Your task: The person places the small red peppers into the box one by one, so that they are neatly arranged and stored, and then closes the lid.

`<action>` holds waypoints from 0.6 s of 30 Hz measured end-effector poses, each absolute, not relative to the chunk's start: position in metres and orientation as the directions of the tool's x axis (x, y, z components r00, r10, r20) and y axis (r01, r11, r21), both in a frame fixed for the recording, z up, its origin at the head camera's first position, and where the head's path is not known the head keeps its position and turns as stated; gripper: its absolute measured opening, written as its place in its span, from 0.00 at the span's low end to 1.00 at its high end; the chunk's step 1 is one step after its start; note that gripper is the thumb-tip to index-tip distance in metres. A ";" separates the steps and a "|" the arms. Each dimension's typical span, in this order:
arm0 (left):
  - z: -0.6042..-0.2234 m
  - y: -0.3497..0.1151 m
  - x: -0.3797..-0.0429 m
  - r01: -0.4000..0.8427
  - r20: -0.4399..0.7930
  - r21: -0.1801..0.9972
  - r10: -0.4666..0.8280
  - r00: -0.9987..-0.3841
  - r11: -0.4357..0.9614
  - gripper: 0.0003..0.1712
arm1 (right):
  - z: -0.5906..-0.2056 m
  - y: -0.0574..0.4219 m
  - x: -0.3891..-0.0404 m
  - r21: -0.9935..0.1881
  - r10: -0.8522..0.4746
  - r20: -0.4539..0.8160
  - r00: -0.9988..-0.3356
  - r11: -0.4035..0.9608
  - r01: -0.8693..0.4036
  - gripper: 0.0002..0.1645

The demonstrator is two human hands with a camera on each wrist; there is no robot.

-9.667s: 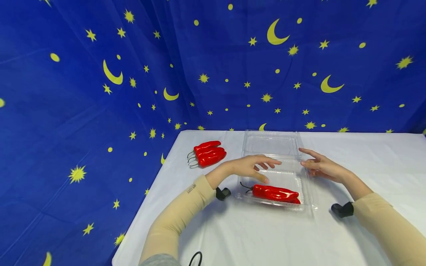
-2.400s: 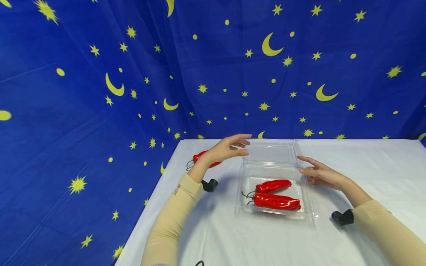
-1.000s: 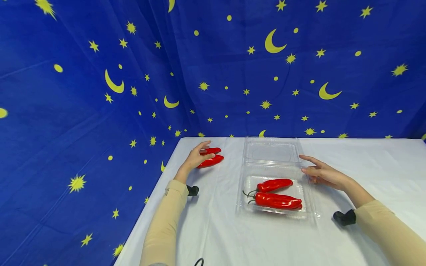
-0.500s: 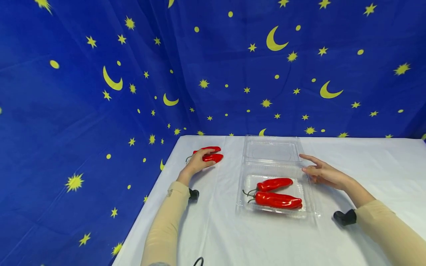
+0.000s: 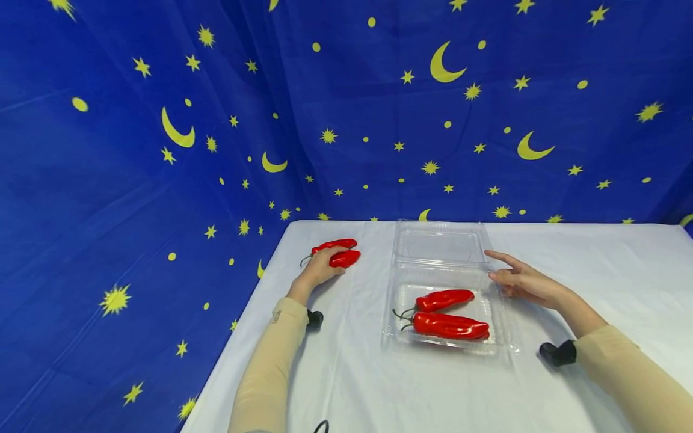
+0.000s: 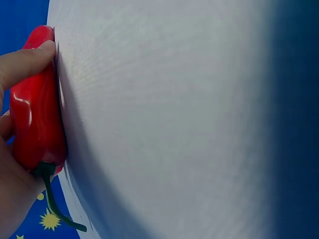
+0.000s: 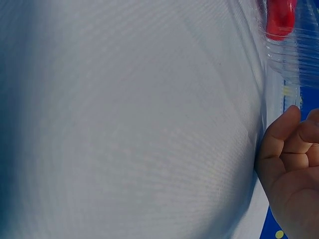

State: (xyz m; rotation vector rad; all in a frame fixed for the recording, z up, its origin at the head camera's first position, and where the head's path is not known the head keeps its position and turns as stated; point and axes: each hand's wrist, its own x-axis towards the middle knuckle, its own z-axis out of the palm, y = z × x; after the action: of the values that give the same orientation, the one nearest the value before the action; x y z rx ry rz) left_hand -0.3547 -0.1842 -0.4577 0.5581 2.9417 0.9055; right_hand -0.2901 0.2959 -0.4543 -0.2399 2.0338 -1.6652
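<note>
At the table's left rear, my left hand (image 5: 316,270) grips a glossy long red pepper (image 5: 344,259). In the left wrist view, the thumb lies across that pepper (image 6: 35,112), whose green stem hangs free. Another red pepper (image 5: 346,243) lies just behind it. A clear plastic clamshell container (image 5: 441,245) stands unfolded, its lid lying back. Inside its near half are red peppers, one at the rear (image 5: 446,299) and one in front (image 5: 449,326) that seems to overlap another. My right hand (image 5: 527,284) stays at the container's right edge, index finger extended; whether it touches is unclear.
A white cloth (image 5: 411,391) covers the table. Blue curtains (image 5: 368,108) with yellow moons and stars rise behind and at the left. A black cable (image 5: 322,426) shows at the bottom edge. Black wrist-camera mounts (image 5: 557,353) stick out below both wrists.
A further pepper came to lie in the container. My left hand then moved left from the lid to the remaining peppers and closed round the nearer one. My right hand barely moved.
</note>
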 end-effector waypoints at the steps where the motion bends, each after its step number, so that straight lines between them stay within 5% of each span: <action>1: -0.458 -0.184 -0.354 0.328 0.086 0.540 0.337 -0.938 0.775 0.32 | -0.454 0.296 -0.290 -0.956 -0.436 -0.263 -0.861 0.236 0.172 0.45; 11: -0.453 -0.184 -0.354 0.260 0.070 0.600 0.274 -0.959 0.757 0.35 | -0.457 0.295 -0.292 -0.953 -0.433 -0.272 -0.859 0.243 0.180 0.45; 18: -0.424 -0.178 -0.357 0.291 0.168 0.775 0.262 -0.950 0.560 0.33 | -0.457 0.296 -0.292 -0.954 -0.428 -0.264 -0.864 0.250 0.167 0.45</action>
State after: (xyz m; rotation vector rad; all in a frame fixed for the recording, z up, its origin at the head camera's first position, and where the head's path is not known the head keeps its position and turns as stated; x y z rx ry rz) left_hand -0.3570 -0.1776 -0.4244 0.4975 2.8039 1.4028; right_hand -0.2923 0.2959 -0.4566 -0.2369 2.0508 -1.6541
